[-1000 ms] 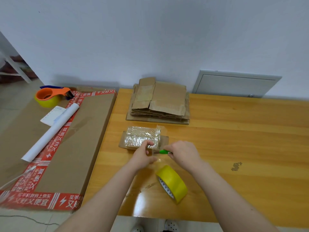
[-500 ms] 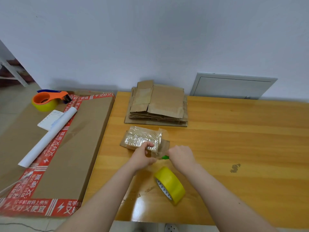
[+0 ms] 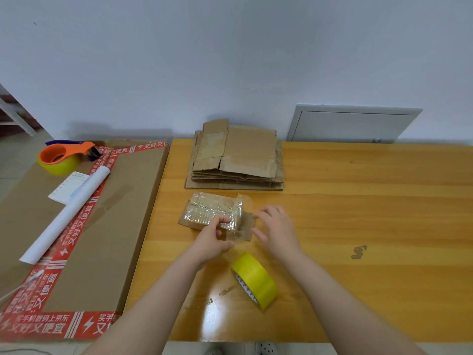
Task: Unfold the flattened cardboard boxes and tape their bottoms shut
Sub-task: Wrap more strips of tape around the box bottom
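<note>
Our left hand [image 3: 213, 240] pinches the taped box [image 3: 212, 211] at its near edge; our right hand [image 3: 277, 230] lies just beside its flap, fingers loosely spread.

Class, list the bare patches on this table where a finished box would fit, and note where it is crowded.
Widest bare patch: the table's right side, bordered by the stack, the tape roll and the right edge; only a smudge marks it. A narrow strip runs between the carton and the small box. Crowded: the middle, from stack to tape roll.
</note>
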